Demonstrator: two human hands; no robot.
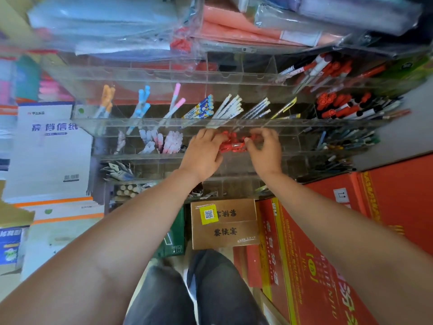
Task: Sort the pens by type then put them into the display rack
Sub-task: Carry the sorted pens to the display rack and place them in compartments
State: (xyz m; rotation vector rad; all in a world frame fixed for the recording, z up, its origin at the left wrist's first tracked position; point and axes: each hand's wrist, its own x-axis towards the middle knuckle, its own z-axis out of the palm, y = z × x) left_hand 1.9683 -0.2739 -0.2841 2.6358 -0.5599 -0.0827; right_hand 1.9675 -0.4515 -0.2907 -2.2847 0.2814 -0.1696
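A clear acrylic display rack (145,121) with tiered compartments stands before me. A bundle of red pens (233,143) is held between both hands over a middle compartment of the third tier. My left hand (202,153) grips the bundle's left end. My right hand (266,148) pinches its right end with curled fingers. The tier above holds orange pens (106,99), blue pens (141,102), pink pens (175,102) and white pens (230,106), each in its own compartment.
Red-capped markers (337,105) and dark pens (346,141) fill the rack's right side. A brown carton (225,224) and red cartons (386,202) sit below. White paper boxes (49,151) stack at left. Plastic-wrapped folders (234,26) lie on top of the rack.
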